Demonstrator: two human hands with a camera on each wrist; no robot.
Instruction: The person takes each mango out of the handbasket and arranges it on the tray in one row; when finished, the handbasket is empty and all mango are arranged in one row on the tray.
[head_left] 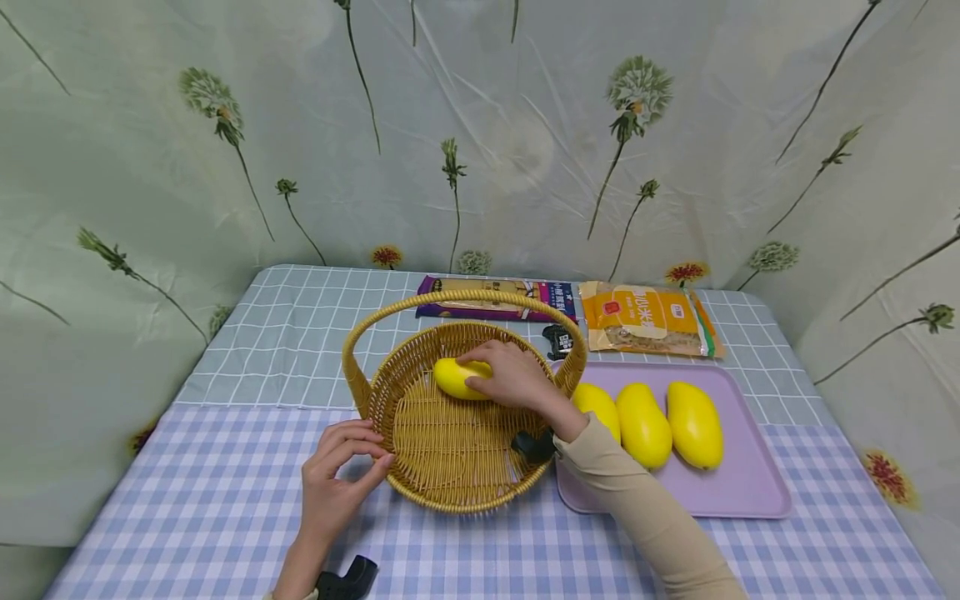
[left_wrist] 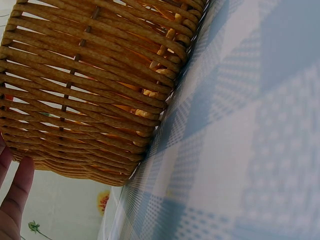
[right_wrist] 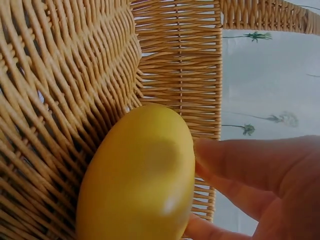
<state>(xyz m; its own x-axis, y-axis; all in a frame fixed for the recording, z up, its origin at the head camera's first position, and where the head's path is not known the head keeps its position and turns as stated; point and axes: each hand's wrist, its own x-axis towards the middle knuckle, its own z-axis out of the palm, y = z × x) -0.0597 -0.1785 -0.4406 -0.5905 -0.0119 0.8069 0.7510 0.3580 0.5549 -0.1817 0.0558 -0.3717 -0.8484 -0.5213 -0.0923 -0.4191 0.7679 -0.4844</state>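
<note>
A round wicker basket [head_left: 457, 450] with a tall arched handle stands on the checked cloth. Inside it, near the back wall, lies a yellow mango [head_left: 450, 377], its smooth side filling much of the right wrist view. My right hand [head_left: 517, 375] reaches in over the right side and pinches this mango between thumb and fingers. At the basket's left front, my left hand [head_left: 341, 467] holds the rim with its fingertips and thumb. The left wrist view shows those fingertips [left_wrist: 22, 175] right at the woven edge. Three more yellow mangoes [head_left: 643, 427] lie to the right.
The mangoes at right lie on a lilac tray [head_left: 750, 492], partly behind my right forearm. Behind the basket are a purple noodle packet [head_left: 495, 312], an orange grain bag [head_left: 651, 320] and a small black item [head_left: 557, 342]. A floral curtain [head_left: 517, 167] hangs behind the table.
</note>
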